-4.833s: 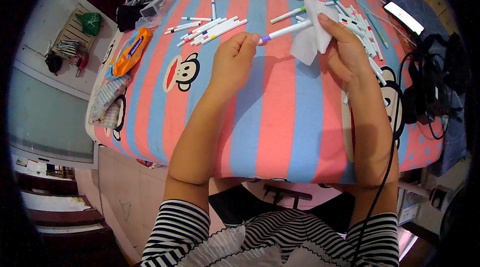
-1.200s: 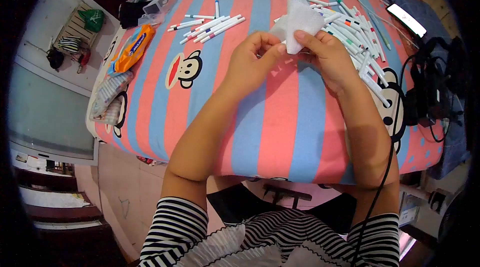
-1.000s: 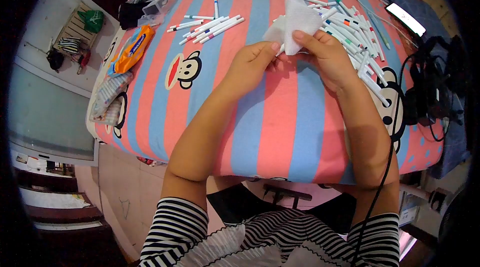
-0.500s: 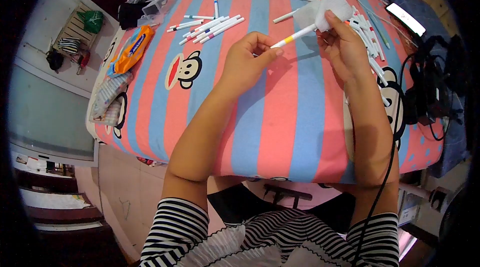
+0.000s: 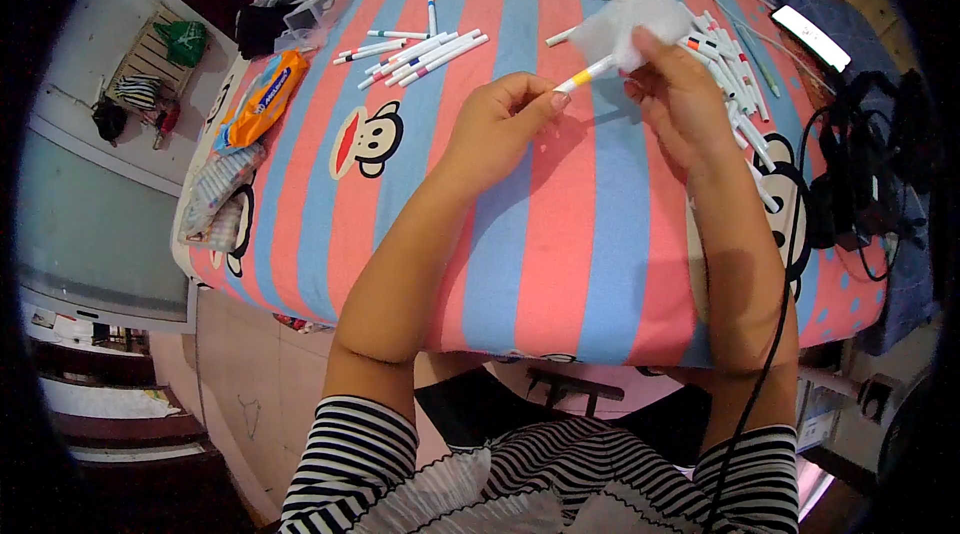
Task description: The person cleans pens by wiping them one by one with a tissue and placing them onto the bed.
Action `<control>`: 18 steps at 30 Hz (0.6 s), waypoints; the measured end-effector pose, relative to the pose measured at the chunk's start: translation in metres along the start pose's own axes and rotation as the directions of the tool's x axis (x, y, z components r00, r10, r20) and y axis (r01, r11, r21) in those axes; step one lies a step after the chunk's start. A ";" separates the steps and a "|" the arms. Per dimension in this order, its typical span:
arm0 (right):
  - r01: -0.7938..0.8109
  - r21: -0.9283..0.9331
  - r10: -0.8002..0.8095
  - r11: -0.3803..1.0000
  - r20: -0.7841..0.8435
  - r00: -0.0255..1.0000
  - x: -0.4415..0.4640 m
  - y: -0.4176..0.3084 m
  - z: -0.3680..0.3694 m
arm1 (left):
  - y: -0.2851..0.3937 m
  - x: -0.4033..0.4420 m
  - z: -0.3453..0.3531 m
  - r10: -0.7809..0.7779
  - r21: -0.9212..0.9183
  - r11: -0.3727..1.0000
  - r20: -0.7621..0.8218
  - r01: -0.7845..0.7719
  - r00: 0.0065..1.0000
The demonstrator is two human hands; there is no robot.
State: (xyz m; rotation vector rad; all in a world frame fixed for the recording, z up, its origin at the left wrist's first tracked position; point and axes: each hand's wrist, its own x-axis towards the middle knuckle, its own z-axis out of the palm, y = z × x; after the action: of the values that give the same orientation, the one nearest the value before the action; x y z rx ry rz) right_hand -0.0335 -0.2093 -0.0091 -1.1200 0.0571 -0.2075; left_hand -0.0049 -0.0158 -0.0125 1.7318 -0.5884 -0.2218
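White cylindrical marker pen with a yellow band [image 5: 588,75], one: raised above the bed [image 5: 555,264] with pink-and-blue striped fabric cover, between your two hands, tilted, banded end toward you.

Your left hand [image 5: 508,124]: thumb and fingers pinched on the marker's near end, just short of the band.

Thin white cloth [image 5: 640,19], one: gathered about the marker's far end, which it hides.

Your right hand [image 5: 683,89]: thumb and fingers clamped on the cloth; whether they press the marker through it, you cannot tell.

White markers with coloured bands, left lot [image 5: 440,63]: loose, toward the bed's far left.

White markers, right lot [image 5: 753,84]: heaped toward the bed's right edge, partly behind your right hand.

Orange plastic packet with blue label [image 5: 266,109]: along the bed's left edge.

Risks, judged: your left grip takes only the tip, so a hard pull could slip the marker out. Should the banded end be a cap, tugging might part it from the barrel. Trailing cloth could catch the right lot and set round barrels rolling.
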 end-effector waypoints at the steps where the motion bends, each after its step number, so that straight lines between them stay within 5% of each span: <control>1: -0.022 -0.047 0.023 0.999 0.037 0.999 -0.001 0.002 0.003 | -0.001 0.000 0.000 0.004 -0.023 1.000 0.010 -0.004 1.000; 5: -0.089 -0.296 0.141 0.951 0.159 0.977 -0.010 0.013 0.015 | -0.011 0.002 0.002 0.050 -0.050 0.998 0.012 -0.049 0.999; 12: 0.010 -0.265 0.007 0.964 0.064 0.998 -0.013 0.003 0.018 | -0.008 0.001 0.000 0.016 -0.010 1.000 0.014 -0.016 1.000; 18: 0.065 -0.048 -0.069 0.997 -0.085 0.994 -0.001 -0.009 -0.001 | 0.005 -0.001 -0.004 0.001 -0.040 0.999 -0.076 -0.004 0.997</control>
State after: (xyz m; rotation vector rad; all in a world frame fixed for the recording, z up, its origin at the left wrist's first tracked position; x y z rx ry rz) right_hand -0.0363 -0.2136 -0.0012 -1.1583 0.1022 -0.3163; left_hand -0.0051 -0.0123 -0.0072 1.6926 -0.5273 -0.1639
